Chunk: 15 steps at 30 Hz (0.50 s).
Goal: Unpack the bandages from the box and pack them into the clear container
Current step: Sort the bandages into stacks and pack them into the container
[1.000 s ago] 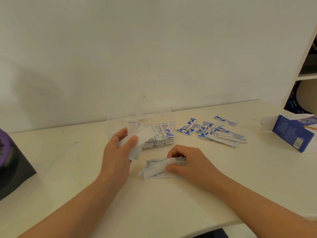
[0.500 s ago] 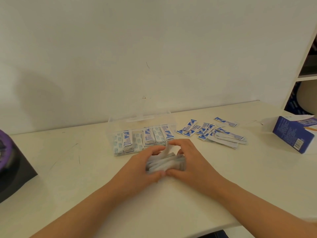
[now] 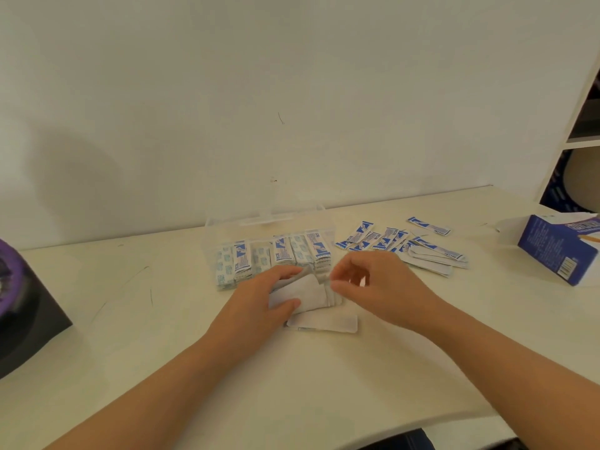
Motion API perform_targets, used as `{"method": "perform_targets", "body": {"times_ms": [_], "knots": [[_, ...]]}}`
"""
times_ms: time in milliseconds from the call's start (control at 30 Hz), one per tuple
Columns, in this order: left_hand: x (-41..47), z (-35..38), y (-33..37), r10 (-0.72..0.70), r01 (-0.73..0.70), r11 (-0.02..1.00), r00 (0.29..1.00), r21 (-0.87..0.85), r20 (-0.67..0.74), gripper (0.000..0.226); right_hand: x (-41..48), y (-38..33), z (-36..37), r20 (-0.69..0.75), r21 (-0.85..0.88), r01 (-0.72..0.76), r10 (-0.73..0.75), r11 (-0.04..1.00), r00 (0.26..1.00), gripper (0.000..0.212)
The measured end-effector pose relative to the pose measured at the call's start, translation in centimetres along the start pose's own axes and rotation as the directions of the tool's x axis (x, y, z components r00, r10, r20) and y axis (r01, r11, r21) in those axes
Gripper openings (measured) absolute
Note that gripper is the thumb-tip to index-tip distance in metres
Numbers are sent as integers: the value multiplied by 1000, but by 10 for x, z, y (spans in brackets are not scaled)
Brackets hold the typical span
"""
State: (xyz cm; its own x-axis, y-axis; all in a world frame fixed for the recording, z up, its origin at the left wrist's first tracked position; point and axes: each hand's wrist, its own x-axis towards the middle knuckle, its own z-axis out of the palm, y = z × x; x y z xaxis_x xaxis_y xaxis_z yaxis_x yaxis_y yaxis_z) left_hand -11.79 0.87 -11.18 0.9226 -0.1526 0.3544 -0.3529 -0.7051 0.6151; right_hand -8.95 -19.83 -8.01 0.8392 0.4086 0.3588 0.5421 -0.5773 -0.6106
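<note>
White bandage stack point(image 3: 306, 293), plain side up, low over the desk point(image 3: 324, 384), just near of the clear container point(image 3: 266, 220). Left hand point(image 3: 256, 306) grips its left end, thumb on top. Right hand point(image 3: 373, 287) half-curled at its right end, hold unclear.

Clear container point(image 3: 327, 231) near counter point(image 3: 324, 384) back edge, bandages point(image 3: 280, 254) upright inside. Loose bandages point(image 3: 391, 238) to its right, white stack point(image 3: 311, 293) in front. Blue box point(image 3: 552, 251) at right edge.

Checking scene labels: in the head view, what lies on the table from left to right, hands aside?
Black-and-purple object → clear container → scattered bandages → blue bandage box.
</note>
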Motion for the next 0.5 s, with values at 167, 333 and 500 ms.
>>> {"method": "perform_targets", "body": {"times_ms": [167,333,500], "knots": [[2,1,-3,-29,30,999,999,19,-31,45,3,-12,5,367,-370,-55,201,927,908,35],[0,0,-7,-43,45,998,998,34,-53,50,18,-20,3,536,-374,-100,303,922,788,28],[1,1,-7,-48,49,999,999,17,-26,48,13,-21,4,533,-362,-47,247,931,809,24]]}}
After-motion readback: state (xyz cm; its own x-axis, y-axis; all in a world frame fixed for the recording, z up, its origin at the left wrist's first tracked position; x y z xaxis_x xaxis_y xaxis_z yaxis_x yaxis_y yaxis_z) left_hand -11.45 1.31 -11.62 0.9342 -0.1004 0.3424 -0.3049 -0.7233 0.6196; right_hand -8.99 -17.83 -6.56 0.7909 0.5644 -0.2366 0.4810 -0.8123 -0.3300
